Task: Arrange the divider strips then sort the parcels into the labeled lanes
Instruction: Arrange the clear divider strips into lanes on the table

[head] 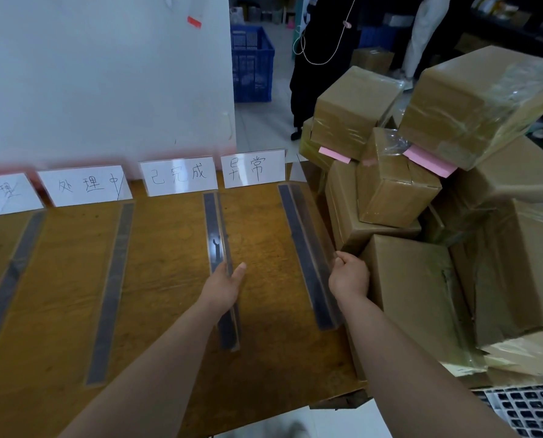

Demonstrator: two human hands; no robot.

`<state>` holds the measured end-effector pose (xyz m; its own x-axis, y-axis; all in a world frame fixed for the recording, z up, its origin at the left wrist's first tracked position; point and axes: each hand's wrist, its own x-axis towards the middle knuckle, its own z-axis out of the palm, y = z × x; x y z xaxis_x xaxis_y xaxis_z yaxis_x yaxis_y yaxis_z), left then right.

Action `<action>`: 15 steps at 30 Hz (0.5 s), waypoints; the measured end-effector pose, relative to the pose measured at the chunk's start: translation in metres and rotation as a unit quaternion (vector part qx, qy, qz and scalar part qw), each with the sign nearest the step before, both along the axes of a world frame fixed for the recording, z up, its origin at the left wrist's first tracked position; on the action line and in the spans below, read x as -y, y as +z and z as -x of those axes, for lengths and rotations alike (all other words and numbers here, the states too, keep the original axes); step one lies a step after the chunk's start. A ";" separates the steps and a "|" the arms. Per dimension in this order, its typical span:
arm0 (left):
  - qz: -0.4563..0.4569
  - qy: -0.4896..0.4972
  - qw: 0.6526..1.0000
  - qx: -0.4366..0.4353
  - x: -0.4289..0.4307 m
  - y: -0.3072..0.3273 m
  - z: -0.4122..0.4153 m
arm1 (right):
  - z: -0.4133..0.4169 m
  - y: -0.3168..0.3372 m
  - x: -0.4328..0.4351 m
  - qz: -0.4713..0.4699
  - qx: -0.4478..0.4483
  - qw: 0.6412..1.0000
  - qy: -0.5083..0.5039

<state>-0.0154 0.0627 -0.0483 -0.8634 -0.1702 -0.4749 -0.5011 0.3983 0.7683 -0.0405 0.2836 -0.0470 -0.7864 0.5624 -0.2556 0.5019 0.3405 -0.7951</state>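
Several dark divider strips lie lengthwise on the brown wooden table point(169, 279). My left hand point(224, 287) rests with straight fingers on the third strip point(216, 235). My right hand point(347, 276) curls its fingers round the outer edge of the rightmost strip point(302, 245) near the table's right side. White label cards point(178, 175) with handwritten characters stand along the table's far edge. Taped cardboard parcels point(396, 184) are piled to the right of the table, some with pink notes point(430, 161) stuck on them.
A white wall panel point(105, 74) stands behind the labels. A blue crate point(253, 64) sits on the floor beyond. A person in dark clothes point(320, 58) stands at the back. A grid-pattern crate point(523, 409) is at the lower right.
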 end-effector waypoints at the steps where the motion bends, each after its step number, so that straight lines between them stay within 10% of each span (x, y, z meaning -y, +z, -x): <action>1: 0.004 -0.002 1.000 -0.003 0.000 0.000 0.000 | 0.000 -0.001 0.000 -0.005 -0.001 1.000 -0.001; 15: 0.020 -0.007 1.000 -0.001 -0.001 -0.001 0.004 | -0.003 -0.001 -0.001 -0.046 0.006 0.998 0.041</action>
<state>-0.0189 0.0639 -0.0492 -0.8666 -0.1773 -0.4665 -0.4942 0.4347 0.7529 -0.0377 0.2850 -0.0478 -0.8275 0.5183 -0.2156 0.4793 0.4524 -0.7520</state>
